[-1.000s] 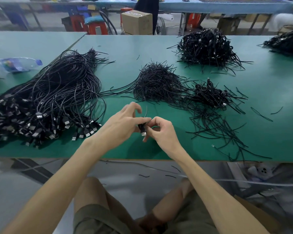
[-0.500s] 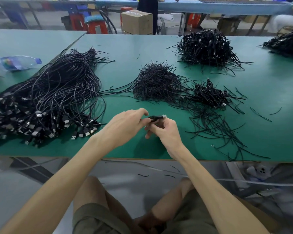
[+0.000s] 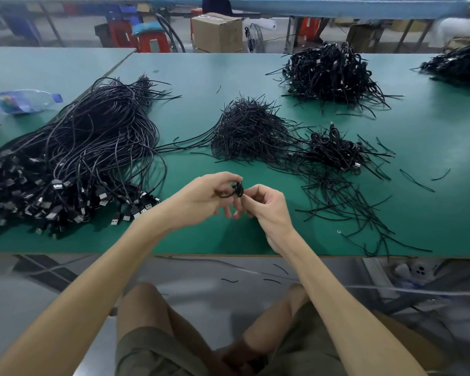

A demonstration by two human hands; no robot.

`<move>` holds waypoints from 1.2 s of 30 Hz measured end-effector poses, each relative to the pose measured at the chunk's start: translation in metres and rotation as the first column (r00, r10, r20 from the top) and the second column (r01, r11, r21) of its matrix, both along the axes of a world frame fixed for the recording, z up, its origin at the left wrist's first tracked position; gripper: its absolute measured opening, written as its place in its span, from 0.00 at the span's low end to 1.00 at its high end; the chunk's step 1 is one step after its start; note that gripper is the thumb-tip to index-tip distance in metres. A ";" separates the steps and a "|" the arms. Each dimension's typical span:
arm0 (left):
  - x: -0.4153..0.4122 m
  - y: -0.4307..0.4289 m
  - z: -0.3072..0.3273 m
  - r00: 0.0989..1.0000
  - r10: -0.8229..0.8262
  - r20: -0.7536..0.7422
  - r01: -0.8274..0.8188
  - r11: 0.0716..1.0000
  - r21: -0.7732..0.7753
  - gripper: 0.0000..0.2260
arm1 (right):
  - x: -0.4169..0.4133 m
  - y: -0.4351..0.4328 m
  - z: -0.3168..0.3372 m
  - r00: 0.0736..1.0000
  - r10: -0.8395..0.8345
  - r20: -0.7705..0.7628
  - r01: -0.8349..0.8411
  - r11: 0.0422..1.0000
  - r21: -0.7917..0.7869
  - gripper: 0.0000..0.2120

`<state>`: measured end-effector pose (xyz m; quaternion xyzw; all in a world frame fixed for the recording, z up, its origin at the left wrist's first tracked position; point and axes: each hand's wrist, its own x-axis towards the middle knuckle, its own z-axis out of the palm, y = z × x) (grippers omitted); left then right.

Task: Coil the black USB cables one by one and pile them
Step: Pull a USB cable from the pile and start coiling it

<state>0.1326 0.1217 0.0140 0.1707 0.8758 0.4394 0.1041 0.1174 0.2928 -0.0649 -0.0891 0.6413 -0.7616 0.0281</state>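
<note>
Black coil [image 3: 236, 189] hangs above the table's [image 3: 228, 240] near edge, pinched between fingertips of our left hand [image 3: 201, 199] and right hand [image 3: 267, 206]; we judge winding nearly done; next, secure it, then drop it on the pile [image 3: 334, 151].

cable [image 3: 235, 189] — black coil, held mid-air | uncoiled cables [image 3: 73, 164] heaped left | coiled pile [image 3: 334, 153] right

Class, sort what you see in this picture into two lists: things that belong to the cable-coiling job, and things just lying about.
Job: small coil pinched by left hand and right hand; uncoiled cable heap; coiled-cable pile; green table.
Lying about: plastic bottle; cardboard box; red stool.
</note>
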 end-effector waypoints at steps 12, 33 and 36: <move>-0.008 -0.003 -0.007 0.931 -0.170 -0.324 0.013 0.901 -0.434 0.11 | 0.003 -0.001 0.004 0.998 0.061 0.016 -0.062 0.995 0.075 0.05; -0.009 0.001 -0.019 0.964 0.264 0.036 -0.266 0.954 0.141 0.19 | 0.002 0.000 0.004 0.999 -0.023 0.039 0.021 0.999 0.045 0.04; -0.004 -0.003 -0.015 0.994 0.099 -0.042 -0.096 0.993 0.070 0.23 | 0.003 -0.001 0.003 0.999 0.001 0.032 -0.003 0.999 0.051 0.04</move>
